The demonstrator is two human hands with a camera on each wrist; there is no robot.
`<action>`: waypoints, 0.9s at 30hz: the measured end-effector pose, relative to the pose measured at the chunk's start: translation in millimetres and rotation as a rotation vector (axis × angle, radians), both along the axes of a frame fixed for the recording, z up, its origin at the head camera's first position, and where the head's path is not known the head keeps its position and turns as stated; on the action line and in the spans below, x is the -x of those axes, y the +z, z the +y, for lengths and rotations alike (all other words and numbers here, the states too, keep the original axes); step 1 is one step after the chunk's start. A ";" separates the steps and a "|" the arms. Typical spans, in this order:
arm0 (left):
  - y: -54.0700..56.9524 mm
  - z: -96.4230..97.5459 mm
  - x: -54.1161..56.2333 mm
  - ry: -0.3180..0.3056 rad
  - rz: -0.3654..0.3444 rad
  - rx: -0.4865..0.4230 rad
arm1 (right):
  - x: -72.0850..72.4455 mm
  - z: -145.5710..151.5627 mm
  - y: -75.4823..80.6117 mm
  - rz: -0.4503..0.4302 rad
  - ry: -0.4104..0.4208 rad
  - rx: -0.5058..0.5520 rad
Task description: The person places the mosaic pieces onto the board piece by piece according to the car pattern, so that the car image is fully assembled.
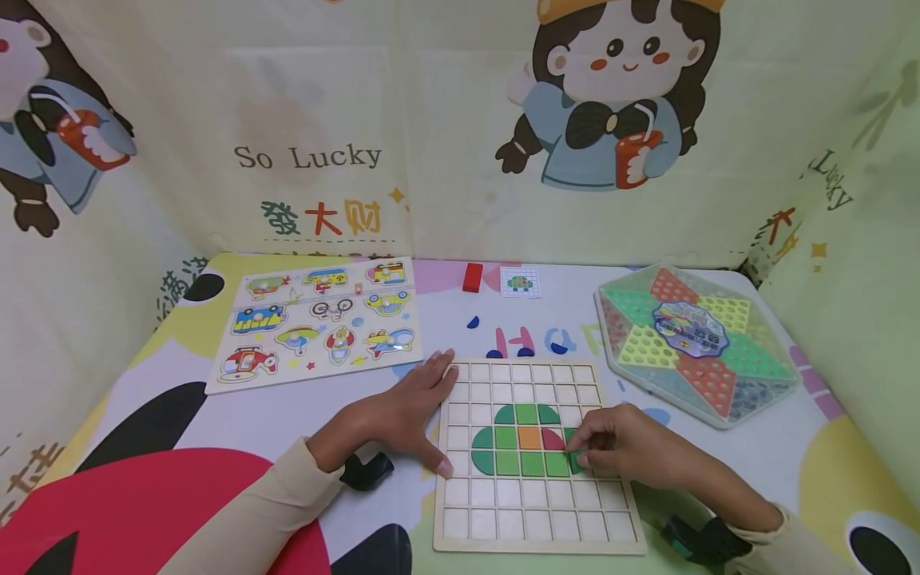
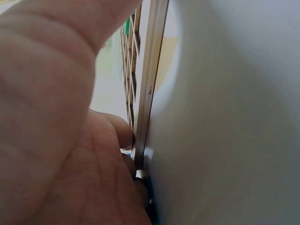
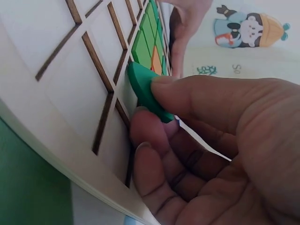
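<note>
A wooden grid board point(image 1: 470, 519) lies before me, with green square tiles point(image 1: 533, 463), dark green rounded tiles point(image 1: 483, 461), an orange tile point(image 1: 529, 438) and a red rounded tile point(image 1: 552, 439) set in its middle cells. My left hand point(image 1: 410, 411) rests along the board's left edge, fingers and thumb spread; the left wrist view shows the palm beside the frame. Between thumb and fingertips, my right hand point(image 1: 628, 447) pinches a dark green rounded tile point(image 3: 143, 89) at the right end of the pattern. In the right wrist view that tile stands tilted against the grid.
Behind the board lie a small pattern card point(image 1: 520, 283), a red block point(image 1: 472, 278) and several dark blue rounded pieces point(image 1: 473, 322). A vehicle picture puzzle point(image 1: 323, 319) is at the back left. At the right sits a hexagonal Chinese checkers box point(image 1: 697, 343). Printed cloth point(image 1: 446, 120) hangs behind.
</note>
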State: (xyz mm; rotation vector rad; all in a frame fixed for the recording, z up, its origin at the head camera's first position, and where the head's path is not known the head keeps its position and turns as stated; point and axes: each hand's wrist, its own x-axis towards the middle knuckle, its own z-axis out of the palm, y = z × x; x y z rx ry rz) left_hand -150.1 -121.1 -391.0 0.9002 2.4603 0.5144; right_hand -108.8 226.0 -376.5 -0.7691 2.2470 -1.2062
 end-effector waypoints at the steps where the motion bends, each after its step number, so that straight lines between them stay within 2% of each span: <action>1: 0.4 0.1 -0.1 0.001 -0.002 -0.001 | -0.1 0.1 0.0 0.001 -0.001 -0.003; 5: 1.2 0.5 -0.2 0.007 -0.011 -0.004 | -0.3 0.4 -0.8 0.008 -0.002 -0.016; 13: 1.2 0.9 0.6 0.012 -0.014 -0.001 | -1.4 -1.9 -6.0 0.164 -0.003 -0.056; 21: 0.6 1.0 0.6 0.014 -0.014 0.001 | -1.6 -6.5 -4.5 0.141 -0.039 -0.029; 27: 0.1 1.4 0.4 0.014 -0.015 -0.005 | 5.7 -9.8 -0.1 0.191 -0.112 -0.049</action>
